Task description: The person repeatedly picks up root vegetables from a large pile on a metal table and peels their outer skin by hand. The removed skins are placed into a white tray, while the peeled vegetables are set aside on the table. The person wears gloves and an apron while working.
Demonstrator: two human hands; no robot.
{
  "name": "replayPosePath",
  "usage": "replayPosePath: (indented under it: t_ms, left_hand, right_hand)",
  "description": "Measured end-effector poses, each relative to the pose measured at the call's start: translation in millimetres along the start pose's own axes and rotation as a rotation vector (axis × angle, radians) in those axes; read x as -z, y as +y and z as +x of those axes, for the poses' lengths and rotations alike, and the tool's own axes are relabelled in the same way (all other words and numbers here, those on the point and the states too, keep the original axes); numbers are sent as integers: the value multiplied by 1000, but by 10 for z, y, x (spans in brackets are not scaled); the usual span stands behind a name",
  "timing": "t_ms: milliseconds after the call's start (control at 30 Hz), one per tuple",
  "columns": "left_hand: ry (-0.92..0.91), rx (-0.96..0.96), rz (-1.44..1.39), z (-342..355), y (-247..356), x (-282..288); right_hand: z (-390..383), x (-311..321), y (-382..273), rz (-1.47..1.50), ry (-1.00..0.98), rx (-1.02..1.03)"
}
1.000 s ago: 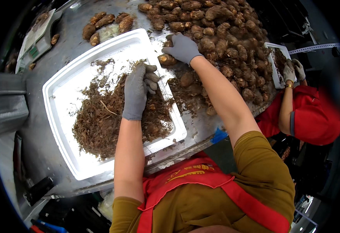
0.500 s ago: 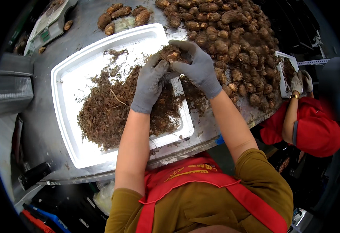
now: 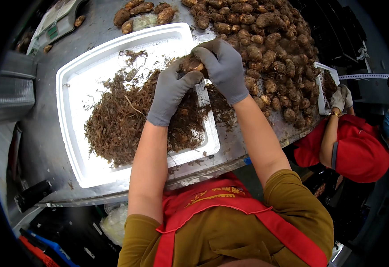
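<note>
Both my hands, in grey gloves, meet over the right rim of a white foam tray (image 3: 70,133). Between them is a brown, hairy taro root (image 3: 191,65) with a pale cut patch facing me. My left hand (image 3: 172,89) wraps the near left side of the taro, its thumb laid along the lower edge. From the upper right my right hand (image 3: 223,66) grips the same root, fingers curled over its top. Below the hands a heap of brown root fibres and peelings (image 3: 118,120) fills much of the tray.
A large pile of taro roots (image 3: 274,53) covers the table to the right. Several more taros (image 3: 143,9) lie beyond the tray, and a scale (image 3: 54,24) stands far left. At the right, a co-worker in red (image 3: 359,147) works with gloved hands over another white tray (image 3: 322,95).
My right hand has turned and its fingers have come down closer over the taro. The root sits a little differently between my hands. The co-worker's hands have shifted slightly.
</note>
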State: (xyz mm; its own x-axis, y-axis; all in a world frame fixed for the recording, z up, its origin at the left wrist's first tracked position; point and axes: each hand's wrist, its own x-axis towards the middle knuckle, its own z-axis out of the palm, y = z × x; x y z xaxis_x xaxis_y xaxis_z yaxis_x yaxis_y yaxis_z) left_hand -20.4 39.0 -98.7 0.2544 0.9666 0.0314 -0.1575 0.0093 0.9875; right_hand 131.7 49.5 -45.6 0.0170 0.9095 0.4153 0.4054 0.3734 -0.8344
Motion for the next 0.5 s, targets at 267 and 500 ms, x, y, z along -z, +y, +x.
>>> replayPosePath:
  t_ms: [267,500]
  left_hand:
    - [27,-16,-26,-30,100,-29]
    - [62,-63,-124,-99,329,-136]
  right_hand:
    - [-26,-43,108,36,48,-152]
    - [-38,97,21,12,20,-196]
